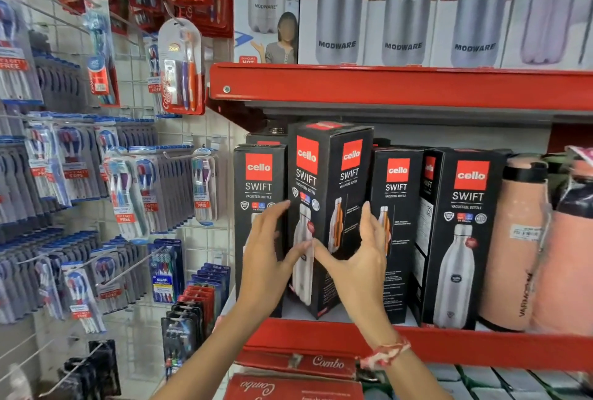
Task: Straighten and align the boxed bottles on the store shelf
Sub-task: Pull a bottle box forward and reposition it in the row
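Several black Cello Swift bottle boxes stand on the red middle shelf [481,348]. One box [327,175] is turned corner-forward and sticks out ahead of the others. My left hand [266,258] presses on its left face and my right hand [359,258] on its right face, with both thumbs on the front corner. A straight box [258,181] stands to its left. Two more boxes [396,194] [467,226] stand to its right, the far one angled a little.
Peach-coloured flasks [513,239] stand at the shelf's right end. Modware bottle boxes [404,14] fill the shelf above. Hanging toothbrush packs [128,194] cover the wire grid wall on the left. Red Combo boxes [298,383] lie on the shelf below.
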